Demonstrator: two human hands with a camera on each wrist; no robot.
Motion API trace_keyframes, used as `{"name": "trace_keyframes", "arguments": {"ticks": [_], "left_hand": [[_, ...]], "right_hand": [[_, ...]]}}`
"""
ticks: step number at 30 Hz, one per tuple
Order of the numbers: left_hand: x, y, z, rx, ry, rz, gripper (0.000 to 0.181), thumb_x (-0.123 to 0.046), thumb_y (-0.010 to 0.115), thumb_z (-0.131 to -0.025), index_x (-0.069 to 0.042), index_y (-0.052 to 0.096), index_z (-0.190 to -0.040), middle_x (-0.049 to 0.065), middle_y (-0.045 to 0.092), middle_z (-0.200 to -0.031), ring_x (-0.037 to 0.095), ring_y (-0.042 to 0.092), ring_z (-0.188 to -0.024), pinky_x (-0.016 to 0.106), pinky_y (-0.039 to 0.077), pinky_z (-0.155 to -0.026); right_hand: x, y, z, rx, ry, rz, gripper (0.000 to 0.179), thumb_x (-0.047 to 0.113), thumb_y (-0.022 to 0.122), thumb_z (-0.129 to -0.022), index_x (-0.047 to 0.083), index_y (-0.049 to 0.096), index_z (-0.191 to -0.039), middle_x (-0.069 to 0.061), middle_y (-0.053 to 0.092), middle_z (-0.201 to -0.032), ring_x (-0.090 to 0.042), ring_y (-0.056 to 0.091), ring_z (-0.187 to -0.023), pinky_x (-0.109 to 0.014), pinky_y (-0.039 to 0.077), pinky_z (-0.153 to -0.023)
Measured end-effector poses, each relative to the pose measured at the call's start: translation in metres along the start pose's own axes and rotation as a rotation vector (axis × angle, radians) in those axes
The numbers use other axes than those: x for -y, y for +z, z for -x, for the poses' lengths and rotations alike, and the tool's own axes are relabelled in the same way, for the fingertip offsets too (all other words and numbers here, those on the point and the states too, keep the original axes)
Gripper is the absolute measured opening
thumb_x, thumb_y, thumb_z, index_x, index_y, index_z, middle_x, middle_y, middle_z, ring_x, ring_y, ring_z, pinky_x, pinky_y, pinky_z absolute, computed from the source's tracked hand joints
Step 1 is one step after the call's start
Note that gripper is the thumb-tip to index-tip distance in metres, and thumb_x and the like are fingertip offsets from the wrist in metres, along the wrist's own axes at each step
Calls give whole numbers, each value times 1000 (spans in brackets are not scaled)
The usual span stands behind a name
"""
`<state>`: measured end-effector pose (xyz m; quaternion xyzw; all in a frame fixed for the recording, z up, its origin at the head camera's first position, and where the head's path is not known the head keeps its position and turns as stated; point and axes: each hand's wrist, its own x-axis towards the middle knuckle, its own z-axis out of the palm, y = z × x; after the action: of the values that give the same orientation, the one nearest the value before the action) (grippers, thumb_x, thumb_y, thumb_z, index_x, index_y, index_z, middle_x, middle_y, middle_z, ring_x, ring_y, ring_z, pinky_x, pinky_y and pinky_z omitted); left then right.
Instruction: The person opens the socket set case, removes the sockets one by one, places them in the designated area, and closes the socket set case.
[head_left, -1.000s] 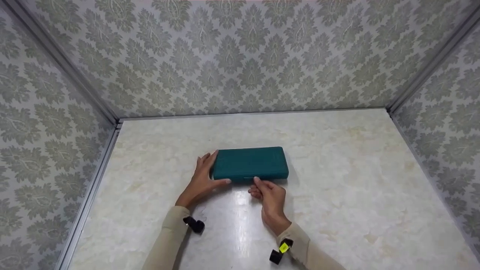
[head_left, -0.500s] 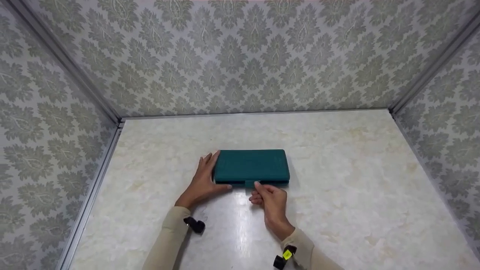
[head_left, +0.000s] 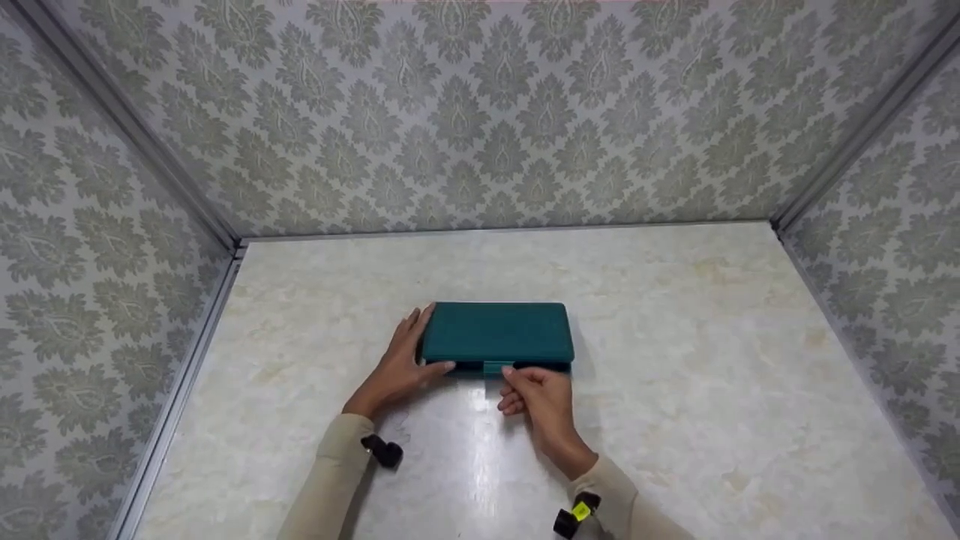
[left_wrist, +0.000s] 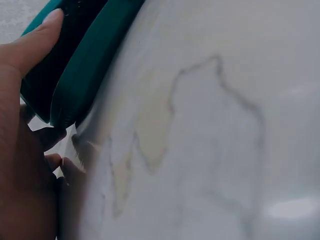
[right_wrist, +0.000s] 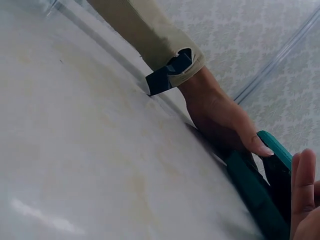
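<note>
Green case (head_left: 499,330) sits centrally on the table (head_left: 712,337), gaping along its near edge. My right hand (head_left: 546,399) pinches the tab (head_left: 493,367); my left hand (head_left: 397,373) grips the left end. I'd raise the tab gently, bracing that end.

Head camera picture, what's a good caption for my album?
Left fingers hold a slightly open green case; right fingers pinch its tab.

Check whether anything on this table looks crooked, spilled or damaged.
Nothing stands out: the case sits fairly square on the table, with no visible spill or damage. Its near side gapes, but that seems deliberate, as the right hand holds its tab.
</note>
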<state>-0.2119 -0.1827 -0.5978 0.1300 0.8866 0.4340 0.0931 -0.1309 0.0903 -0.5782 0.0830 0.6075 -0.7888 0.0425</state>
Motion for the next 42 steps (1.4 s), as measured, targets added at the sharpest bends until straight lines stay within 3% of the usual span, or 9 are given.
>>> {"name": "trace_keyframes", "arguments": {"ticks": [7, 12, 15, 19, 21, 24, 29, 32, 42], "left_hand": [[1, -3, 0, -27, -31, 50, 104, -62, 76, -98, -34, 17, -179, 11, 8, -185, 42, -9, -169, 77, 9, -129], [-2, -1, -2, -23, -52, 36, 105, -63, 75, -98, -25, 18, -179, 12, 9, -185, 41, -9, -169, 74, 9, -130], [-2, 1, -2, -28, -51, 41, 105, -64, 74, -99, -22, 20, -178, 12, 10, -185, 41, -9, -169, 74, 8, -131], [-2, 1, -1, -43, -47, 59, 103, -62, 74, -99, -21, 22, -178, 12, 11, -185, 40, -9, -170, 73, 8, -131], [-2, 1, -1, -49, -42, 62, 102, -61, 75, -100, -20, 22, -178, 13, 11, -185, 41, -9, -169, 74, 8, -131], [-3, 1, -1, -55, -30, 61, 100, -58, 74, -101, -19, 23, -178, 14, 11, -185, 42, -9, -169, 74, 8, -131], [-4, 2, 0, -60, -24, 55, 98, -58, 72, -103, -18, 24, -178, 14, 12, -184, 43, -8, -169, 74, 8, -130], [-3, 2, 0, -67, -27, 46, 99, -59, 72, -102, -17, 24, -178, 14, 13, -184, 42, -7, -169, 74, 8, -130], [-5, 3, 3, -52, -64, 87, 104, -59, 76, -99, -19, 23, -178, 12, 10, -185, 40, -1, -170, 71, 11, -132]], "right_hand": [[10, -4, -2, 90, -43, 24, 39, 15, 77, -106, -23, 70, -108, -33, 74, -94, -19, 76, -65, -32, 66, -62], [22, -20, 4, 155, -161, 195, 33, 20, 74, -108, -12, 76, -111, -31, 76, -99, -23, 77, -68, -36, 67, -64], [33, -32, 6, 149, -341, 325, 21, 18, 76, -107, -2, 81, -110, -20, 79, -96, -24, 77, -70, -35, 66, -64], [46, -51, -3, 97, -705, 534, 11, 10, 81, -102, 4, 83, -111, -4, 80, -100, -19, 76, -80, -26, 63, -72], [52, -62, -10, 70, -865, 652, 17, 7, 84, -98, 4, 83, -115, -2, 79, -108, -17, 75, -92, -24, 61, -81], [57, -79, -20, 80, -990, 811, 33, 5, 90, -92, 3, 80, -124, -5, 74, -123, -22, 69, -113, -31, 58, -95], [57, -101, -32, 121, -1019, 1034, 54, 5, 97, -84, 2, 76, -134, -14, 69, -134, -32, 61, -126, -51, 54, -103], [55, -107, -37, 120, -999, 1085, 50, 2, 94, -87, 3, 77, -134, -13, 71, -132, -32, 63, -124, -51, 56, -102], [60, -108, -46, 76, -987, 963, 41, -7, 91, -86, 4, 80, -125, -7, 78, -119, -25, 70, -115, -44, 61, -95]]}}
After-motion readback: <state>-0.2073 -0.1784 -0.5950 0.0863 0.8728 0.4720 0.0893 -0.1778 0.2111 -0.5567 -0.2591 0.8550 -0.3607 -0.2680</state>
